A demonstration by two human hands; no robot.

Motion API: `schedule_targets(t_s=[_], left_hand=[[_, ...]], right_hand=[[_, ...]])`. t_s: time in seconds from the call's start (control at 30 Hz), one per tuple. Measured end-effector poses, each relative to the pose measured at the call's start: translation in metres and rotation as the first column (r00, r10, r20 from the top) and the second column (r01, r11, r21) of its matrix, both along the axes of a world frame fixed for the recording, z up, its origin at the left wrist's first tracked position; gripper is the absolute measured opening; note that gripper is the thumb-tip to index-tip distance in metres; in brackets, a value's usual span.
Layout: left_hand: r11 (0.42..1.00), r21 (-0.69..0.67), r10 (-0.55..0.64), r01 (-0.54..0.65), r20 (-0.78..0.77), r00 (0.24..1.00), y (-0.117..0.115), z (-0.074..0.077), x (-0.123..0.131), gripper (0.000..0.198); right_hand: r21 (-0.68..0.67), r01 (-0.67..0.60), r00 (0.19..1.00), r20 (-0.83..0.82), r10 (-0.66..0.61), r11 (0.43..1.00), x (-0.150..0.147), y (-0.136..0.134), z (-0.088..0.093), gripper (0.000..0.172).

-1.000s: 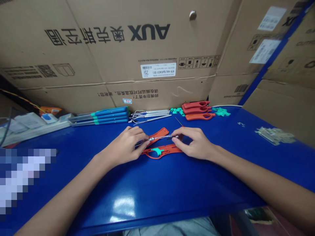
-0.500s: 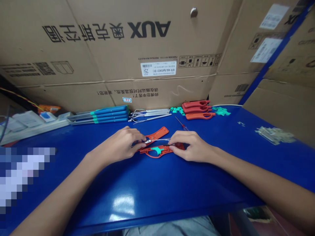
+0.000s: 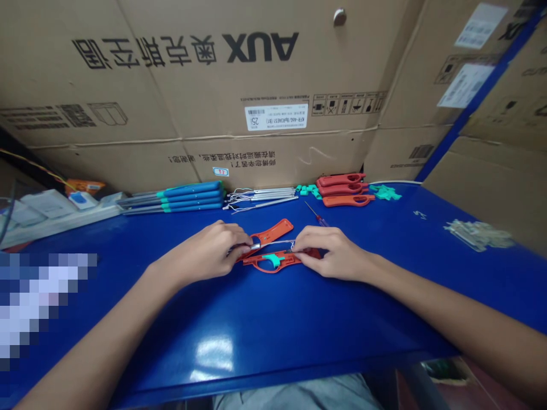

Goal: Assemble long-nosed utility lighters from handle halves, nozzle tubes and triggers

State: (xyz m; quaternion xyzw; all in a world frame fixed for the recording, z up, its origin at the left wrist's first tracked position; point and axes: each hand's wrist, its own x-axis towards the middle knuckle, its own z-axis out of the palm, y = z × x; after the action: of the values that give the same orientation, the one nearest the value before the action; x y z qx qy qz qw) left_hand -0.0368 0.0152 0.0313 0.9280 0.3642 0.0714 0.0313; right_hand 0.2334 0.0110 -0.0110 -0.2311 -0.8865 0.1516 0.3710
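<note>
Between the closed fingertips of my left hand (image 3: 220,246) is a silver metal tube (image 3: 255,246); its far part is hidden by the hand. From the tube a thin white wire (image 3: 276,243) runs right to the fingertips of my right hand (image 3: 327,250). Those fingers are pinched over the right part of an open orange handle half (image 3: 292,258), and what they grip is covered. A green trigger (image 3: 273,260) sits in this half, above its finger loop. Behind it, a second orange handle half (image 3: 277,230) lies slanted, partly under my left fingers.
On the blue table (image 3: 273,330), blue-handled long-necked lighters (image 3: 192,196), metal tubes (image 3: 273,195), orange handle shells (image 3: 344,188) and green parts (image 3: 384,192) line the back. A screwdriver (image 3: 318,217) lies behind my right hand; clear plastic pieces (image 3: 474,234) are farther right. Cardboard (image 3: 192,119) walls the back.
The white wire now shows a small loop by my right fingertips, where a dark piece showed before. Both hands stay almost in place.
</note>
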Motion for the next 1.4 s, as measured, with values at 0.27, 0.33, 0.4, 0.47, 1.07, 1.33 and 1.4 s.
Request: schedule_targets(t_s=[0.27,0.33,0.4,0.47,1.07,1.33,1.4], left_hand=[[1.0,0.001,0.011,-0.011,0.043,0.999,-0.0015,-0.0009,-0.0005,0.018],[1.0,-0.007,0.019,-0.019,0.033,0.999,-0.0017,-0.0012,-0.0008,0.016],[0.999,-0.014,0.029,-0.028,0.022,0.999,-0.0018,-0.0012,-0.0007,0.015],[0.999,-0.015,0.03,-0.03,0.018,0.999,-0.0018,-0.0009,-0.0004,0.015],[0.997,-0.073,0.036,-0.034,0.022,0.999,-0.0038,-0.0002,-0.0012,0.018],[0.993,-0.11,0.039,-0.041,-0.021,0.999,-0.0038,-0.0006,0.0018,0.019],[0.991,-0.122,0.047,-0.049,-0.016,0.999,-0.0035,-0.0006,0.0016,0.019]], right_hand=[[-0.008,0.024,1.0,0.017,-0.024,1.0,-0.0023,-0.0017,0.0001,0.012],[-0.02,0.043,0.999,0.029,-0.042,0.999,-0.0029,-0.0022,-0.0001,0.012],[-0.031,0.049,0.998,0.041,-0.048,0.998,-0.0033,-0.0026,0.0003,0.013],[-0.034,0.049,0.998,0.05,-0.047,0.998,-0.0033,-0.003,0.001,0.014],[-0.06,0.009,0.993,0.117,-0.002,0.998,-0.0022,-0.0036,0.0001,0.024],[-0.034,-0.026,0.988,0.151,0.031,0.999,-0.0025,-0.0051,-0.0018,0.028],[-0.027,-0.038,0.987,0.155,0.042,0.999,-0.0029,-0.0053,-0.0019,0.028]])
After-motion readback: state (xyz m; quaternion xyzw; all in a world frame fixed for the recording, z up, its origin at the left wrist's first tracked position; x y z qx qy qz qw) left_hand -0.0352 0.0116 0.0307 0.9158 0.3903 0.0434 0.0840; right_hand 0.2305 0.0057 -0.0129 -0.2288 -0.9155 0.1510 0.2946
